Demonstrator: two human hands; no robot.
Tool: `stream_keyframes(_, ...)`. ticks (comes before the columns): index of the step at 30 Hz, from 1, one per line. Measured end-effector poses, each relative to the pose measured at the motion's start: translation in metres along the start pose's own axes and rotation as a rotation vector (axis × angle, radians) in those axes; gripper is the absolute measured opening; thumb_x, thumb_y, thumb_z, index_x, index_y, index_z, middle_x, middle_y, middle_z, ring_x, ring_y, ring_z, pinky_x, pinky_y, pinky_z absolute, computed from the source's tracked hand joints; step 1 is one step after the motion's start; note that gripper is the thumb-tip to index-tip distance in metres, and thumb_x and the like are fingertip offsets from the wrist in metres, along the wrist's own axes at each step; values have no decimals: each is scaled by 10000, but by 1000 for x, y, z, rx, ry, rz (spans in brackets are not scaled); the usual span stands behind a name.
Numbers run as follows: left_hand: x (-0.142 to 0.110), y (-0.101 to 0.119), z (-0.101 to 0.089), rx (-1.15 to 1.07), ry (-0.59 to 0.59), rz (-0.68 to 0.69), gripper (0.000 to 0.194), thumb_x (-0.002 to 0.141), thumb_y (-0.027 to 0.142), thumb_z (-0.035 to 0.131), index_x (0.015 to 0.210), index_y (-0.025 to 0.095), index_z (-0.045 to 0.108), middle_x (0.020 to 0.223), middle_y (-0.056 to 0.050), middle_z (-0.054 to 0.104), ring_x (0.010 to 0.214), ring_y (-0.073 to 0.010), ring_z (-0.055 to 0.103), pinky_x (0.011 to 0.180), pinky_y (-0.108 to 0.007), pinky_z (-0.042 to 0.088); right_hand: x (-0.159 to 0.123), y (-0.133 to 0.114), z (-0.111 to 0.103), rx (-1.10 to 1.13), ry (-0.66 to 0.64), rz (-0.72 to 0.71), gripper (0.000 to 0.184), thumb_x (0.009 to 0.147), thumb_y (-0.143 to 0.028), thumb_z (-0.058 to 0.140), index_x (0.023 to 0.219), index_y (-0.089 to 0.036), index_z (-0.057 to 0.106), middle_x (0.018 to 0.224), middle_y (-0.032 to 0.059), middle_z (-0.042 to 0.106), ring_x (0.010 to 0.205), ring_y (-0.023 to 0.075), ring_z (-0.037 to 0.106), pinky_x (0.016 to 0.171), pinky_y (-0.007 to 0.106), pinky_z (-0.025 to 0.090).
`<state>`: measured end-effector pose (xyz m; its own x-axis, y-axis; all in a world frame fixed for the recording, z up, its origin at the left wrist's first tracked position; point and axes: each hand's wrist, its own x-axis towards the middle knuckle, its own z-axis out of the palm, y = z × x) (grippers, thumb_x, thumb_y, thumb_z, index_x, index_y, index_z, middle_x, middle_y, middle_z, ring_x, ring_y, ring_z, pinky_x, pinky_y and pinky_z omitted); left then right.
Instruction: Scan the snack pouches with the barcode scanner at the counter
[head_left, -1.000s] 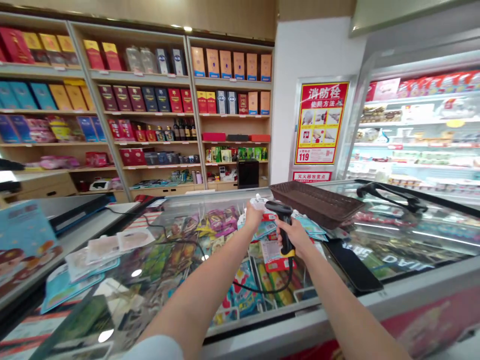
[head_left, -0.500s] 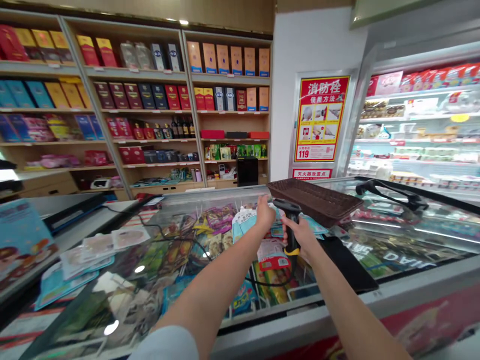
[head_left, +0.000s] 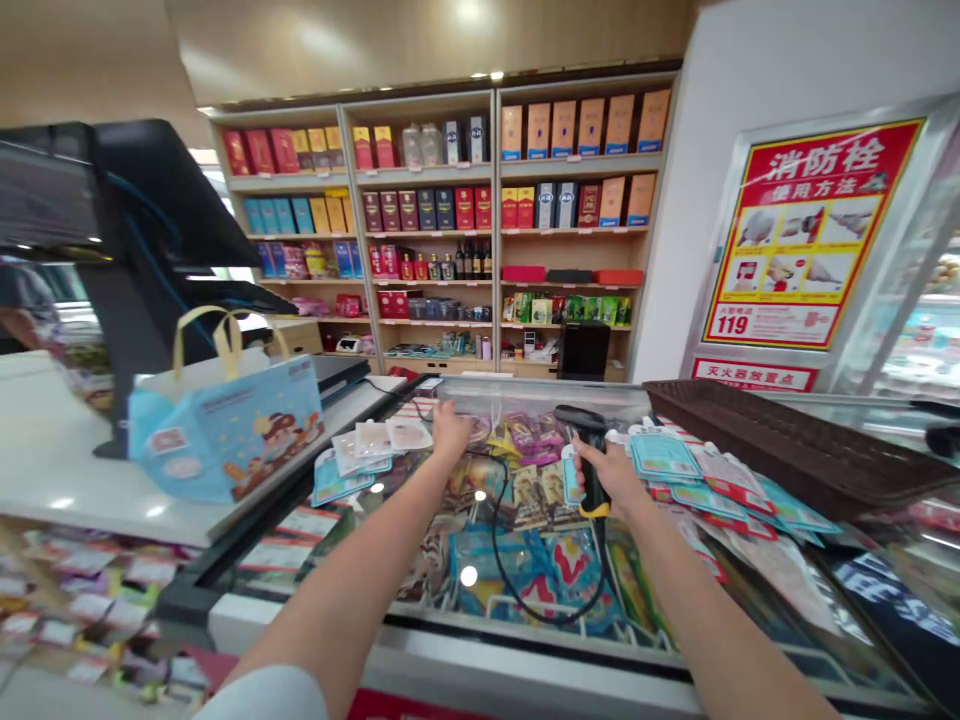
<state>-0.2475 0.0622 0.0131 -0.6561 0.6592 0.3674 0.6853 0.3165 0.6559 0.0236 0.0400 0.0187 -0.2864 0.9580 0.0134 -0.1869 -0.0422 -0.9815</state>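
My right hand (head_left: 616,474) grips a black barcode scanner (head_left: 592,455) by its handle, above the glass top of a chest freezer (head_left: 480,625). A black cable loops from the handle across the glass. My left hand (head_left: 451,430) reaches forward, seen from the back, with its fingers partly hidden and nothing visible in them. Just left of it lie flat white and light-blue packs (head_left: 409,434). More blue and red packs (head_left: 664,452) are piled on the glass right of the scanner. One small blue-and-white pack (head_left: 571,474) shows behind the scanner.
A brown woven basket (head_left: 795,440) sits at the right. To the left, a blue paper bag (head_left: 225,425) stands on a white counter (head_left: 52,420) beside a black monitor (head_left: 165,190). Shelves of boxes (head_left: 431,210) line the back wall.
The view has swung left, bringing in the bag and monitor. My left hand has moved left, away from the scanner, to beside the white packs. The scanner remains in my right hand.
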Motion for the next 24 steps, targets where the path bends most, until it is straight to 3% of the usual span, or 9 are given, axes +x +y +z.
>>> stream_keyframes(4, 29, -61, -45, 273, 55, -160, 602, 771, 411, 600, 1265, 87, 484, 1279, -224, 548, 1257, -341, 460, 1012, -450, 366, 9, 7, 45, 47, -58, 18, 344, 592, -359, 778, 690, -194, 493, 464, -66, 530, 337, 86, 468, 323, 208, 410)
stream_keyframes(7, 42, -87, -58, 427, -12, -222, 765, 679, 572, 647, 1255, 83, 526, 1349, -261, 493, 1325, -410, 354, 1026, -533, 322, 16, 15, 66, 43, -85, 25, 324, 602, -344, 770, 702, -199, 498, 458, -66, 531, 335, 90, 464, 326, 214, 415)
stream_keyframes(9, 46, -96, -59, 511, -88, -219, 786, 637, 585, 671, 1250, 106, 558, 1430, -245, 419, 1378, -418, 265, 1050, -563, 279, 20, 22, 72, 21, -94, 35, 303, 637, -362, 745, 680, -198, 494, 428, -59, 518, 326, 91, 457, 331, 216, 417)
stream_keyframes(13, 46, -99, -54, 556, -112, -208, 709, 642, 473, 690, 1252, 129, 579, 1464, -226, 385, 1402, -412, 218, 1060, -592, 248, 26, 39, 69, -21, -89, 73, 313, 690, -394, 705, 642, -200, 464, 399, -53, 497, 316, 92, 450, 329, 218, 414)
stream_keyframes(16, 42, -94, -51, 475, -44, -170, 514, 727, 370, 613, 1180, 126, 611, 1386, -231, 475, 1349, -391, 339, 1041, -576, 284, 27, 46, 63, 10, -66, 59, 308, 678, -367, 726, 727, -208, 466, 469, -66, 537, 345, 94, 477, 331, 218, 428)
stream_keyframes(20, 37, -81, -50, 230, 20, -132, 328, 860, 238, 423, 1109, 113, 596, 1114, -210, 654, 1093, -321, 597, 940, -480, 412, 25, 46, 60, 17, -58, 55, 314, 673, -369, 727, 765, -212, 471, 491, -73, 544, 346, 90, 479, 328, 211, 429)
stream_keyframes(24, 26, -57, -26, -148, 92, -71, 271, 855, 197, 444, 1092, 158, 569, 1048, -129, 684, 1014, -247, 633, 868, -351, 472, 21, 41, 61, 45, -106, 32, 325, 647, -409, 732, 703, -200, 490, 464, -62, 535, 333, 85, 468, 334, 210, 425)
